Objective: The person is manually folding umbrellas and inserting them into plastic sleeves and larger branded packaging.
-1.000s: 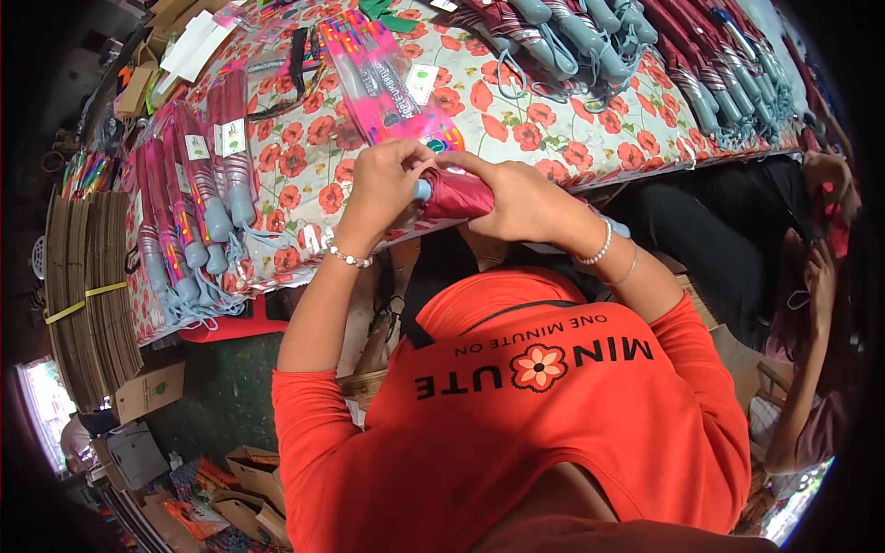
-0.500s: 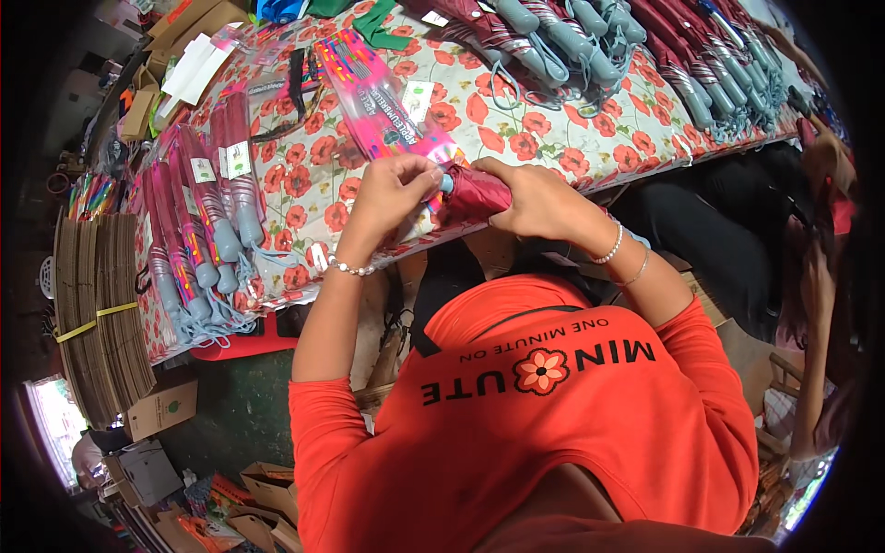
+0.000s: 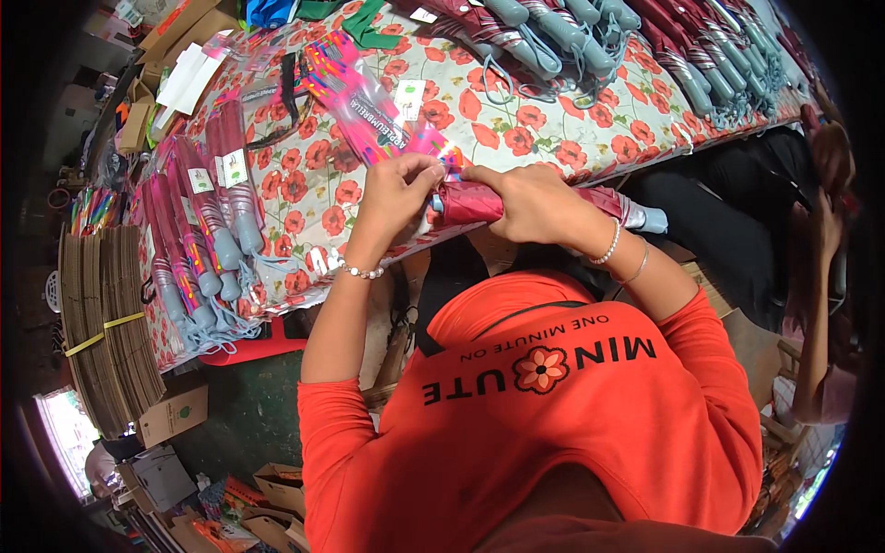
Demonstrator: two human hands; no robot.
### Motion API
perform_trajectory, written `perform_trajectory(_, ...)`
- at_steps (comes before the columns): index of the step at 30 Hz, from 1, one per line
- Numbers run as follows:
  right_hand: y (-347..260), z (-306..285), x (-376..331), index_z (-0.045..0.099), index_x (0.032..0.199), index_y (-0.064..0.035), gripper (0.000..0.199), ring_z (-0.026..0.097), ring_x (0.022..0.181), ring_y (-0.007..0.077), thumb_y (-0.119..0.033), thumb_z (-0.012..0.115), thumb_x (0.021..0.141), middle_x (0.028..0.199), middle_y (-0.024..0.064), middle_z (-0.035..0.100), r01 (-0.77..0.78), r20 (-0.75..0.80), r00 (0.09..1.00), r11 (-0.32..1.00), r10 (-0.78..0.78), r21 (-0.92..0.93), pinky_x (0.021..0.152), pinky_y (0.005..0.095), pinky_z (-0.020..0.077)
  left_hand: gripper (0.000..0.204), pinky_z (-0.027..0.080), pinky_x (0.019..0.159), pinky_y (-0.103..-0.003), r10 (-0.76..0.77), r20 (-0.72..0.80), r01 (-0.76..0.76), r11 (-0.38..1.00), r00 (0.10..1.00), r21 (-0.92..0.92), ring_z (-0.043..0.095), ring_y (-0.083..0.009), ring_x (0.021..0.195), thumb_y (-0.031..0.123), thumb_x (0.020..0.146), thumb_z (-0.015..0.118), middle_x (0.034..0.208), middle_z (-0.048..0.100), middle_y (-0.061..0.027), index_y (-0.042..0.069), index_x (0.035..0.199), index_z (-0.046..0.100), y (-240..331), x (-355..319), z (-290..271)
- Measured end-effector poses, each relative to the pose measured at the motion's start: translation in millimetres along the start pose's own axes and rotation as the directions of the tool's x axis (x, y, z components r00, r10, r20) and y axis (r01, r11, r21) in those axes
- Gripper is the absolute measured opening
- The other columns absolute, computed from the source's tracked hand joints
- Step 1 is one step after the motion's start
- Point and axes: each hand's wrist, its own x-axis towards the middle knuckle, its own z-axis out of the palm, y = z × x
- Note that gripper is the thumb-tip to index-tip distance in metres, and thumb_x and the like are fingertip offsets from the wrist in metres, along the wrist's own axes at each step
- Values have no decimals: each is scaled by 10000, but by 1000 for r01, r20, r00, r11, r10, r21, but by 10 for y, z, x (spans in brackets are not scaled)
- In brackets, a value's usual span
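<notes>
A folded maroon umbrella [image 3: 468, 203] lies crosswise at the table's near edge, its grey-blue handle [image 3: 653, 221] sticking out to the right. Wrapped around its middle from above is my right hand [image 3: 530, 201]. My left hand [image 3: 398, 195] pinches with thumb and fingers beside the umbrella's left end; what is between the fingertips is too small to make out. Just beyond that hand, pink printed clear plastic sleeves [image 3: 369, 101] lie in a stack, their near end close to my fingers. A white tag [image 3: 409, 99] rests on the sleeves.
Bagged umbrellas [image 3: 221, 241] lie on the left of the flowered tablecloth [image 3: 309, 207]. More maroon umbrellas [image 3: 553, 41] are piled at the far side and right. Flattened cartons [image 3: 109, 323] stand bundled at the left. Another person's arm [image 3: 816, 304] shows at the right edge.
The umbrella has swung from foreshortened to crosswise, so its handle now shows past my right wrist. My right hand has shifted along it; my left stays pinched by its end.
</notes>
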Motion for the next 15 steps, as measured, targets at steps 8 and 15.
perform_trajectory(8,61,-135,88,522,1164,-33,516,596,708,381,-179,633,681,844,217,648,-138,66,990,879,121,456,641,411,455,108,454,568,-327,455,-38,-351,735,890,580,554,-259,582,9,738,623,762,631,-108,-6,843,646,-98,-29,210)
perform_trajectory(15,122,-75,14,518,993,37,381,593,712,424,-199,602,706,784,233,639,-154,-12,987,966,160,207,630,447,458,82,450,569,-339,477,-150,-375,818,866,436,537,-265,587,25,760,619,752,608,-100,2,838,629,123,5,177)
